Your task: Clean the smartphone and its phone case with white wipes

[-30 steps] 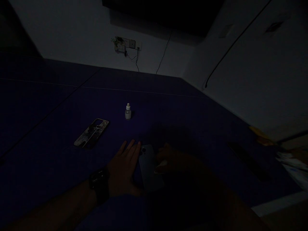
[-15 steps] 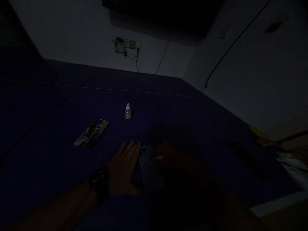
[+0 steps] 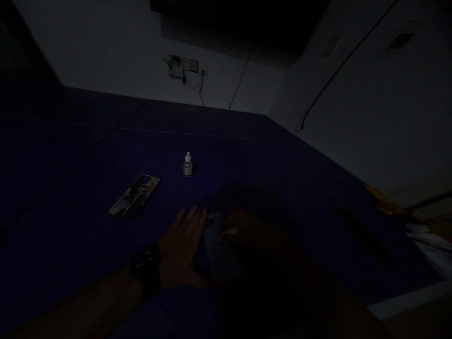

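Observation:
A phone (image 3: 221, 252) lies back up on the dark blue surface, its camera lenses at the far end. Along its left side rests my left hand (image 3: 181, 252), fingers stretched out and flat, touching the edge, with a dark watch (image 3: 145, 268) on the wrist. My right hand (image 3: 247, 228) is closed over the phone's right side. A small whitish piece (image 3: 231, 231), perhaps a cloth or wipe, shows at its fingers; the light is too dim to be sure. Beyond, a small dropper bottle (image 3: 188, 165) stands upright. Left of it lies a patterned phone case (image 3: 135, 197).
The blue tabletop (image 3: 226, 122) reaches back to the wall, where sockets (image 3: 187, 65) hold plugs and cables. A long dark object (image 3: 363, 235) lies at the right. Near the right edge are a yellow item (image 3: 384, 201) and whitish papers or packets (image 3: 429, 240).
My right hand and the whitish piece have shifted slightly left across the phone's back. My left hand, the phone, the bottle and the case are unmoved.

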A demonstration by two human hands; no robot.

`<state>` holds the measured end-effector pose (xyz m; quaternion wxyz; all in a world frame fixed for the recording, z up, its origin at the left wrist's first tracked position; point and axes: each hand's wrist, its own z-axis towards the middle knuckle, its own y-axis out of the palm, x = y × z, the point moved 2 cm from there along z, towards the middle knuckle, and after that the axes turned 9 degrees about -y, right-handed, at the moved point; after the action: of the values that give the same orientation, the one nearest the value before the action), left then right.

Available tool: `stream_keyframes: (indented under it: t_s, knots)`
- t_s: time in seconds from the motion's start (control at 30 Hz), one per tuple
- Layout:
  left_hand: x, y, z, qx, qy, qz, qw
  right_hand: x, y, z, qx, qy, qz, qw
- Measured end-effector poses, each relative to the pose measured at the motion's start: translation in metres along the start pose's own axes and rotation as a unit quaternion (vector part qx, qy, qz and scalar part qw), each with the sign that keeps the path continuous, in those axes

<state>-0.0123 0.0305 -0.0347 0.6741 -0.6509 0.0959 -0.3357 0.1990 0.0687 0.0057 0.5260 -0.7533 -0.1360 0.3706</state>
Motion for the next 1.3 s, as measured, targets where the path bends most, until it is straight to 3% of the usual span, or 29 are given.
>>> stream_keyframes:
  t_s: [0.13, 0.3, 0.47, 0.63, 0.83, 0.97, 1.13, 1.3]
  knots:
    - [0.0, 0.0, 0.001, -0.009, -0.006, 0.003, 1.0, -0.002, 0.003, -0.001, -0.049, -0.043, 0.01, 0.998]
    - [0.0, 0.002, 0.002, -0.025, -0.015, 0.017, 0.999, -0.004, 0.0, 0.001, 0.005, 0.01, -0.027, 1.0]
    - [0.0, 0.002, 0.002, -0.012, -0.009, 0.006, 1.0, -0.012, 0.001, 0.0, -0.062, -0.075, 0.017, 0.995]
    - [0.001, 0.001, 0.001, -0.015, -0.01, 0.01, 1.0, -0.011, 0.001, 0.003, 0.003, -0.01, -0.029, 1.0]
    - [0.0, 0.002, 0.001, -0.001, -0.008, 0.001, 1.0, -0.017, 0.007, 0.004, -0.048, -0.098, -0.006, 0.994]
    - [-0.002, 0.006, 0.001, 0.001, -0.004, -0.003, 1.0, -0.018, 0.006, 0.008, 0.019, -0.045, -0.061, 0.997]
    - [-0.001, 0.007, 0.0, 0.007, -0.007, 0.004, 1.0, -0.026, 0.005, 0.008, -0.05, -0.1, -0.042, 0.993]
    - [0.0, 0.005, 0.0, -0.003, -0.006, 0.008, 1.0, -0.022, 0.008, 0.012, 0.014, -0.062, -0.078, 0.995]
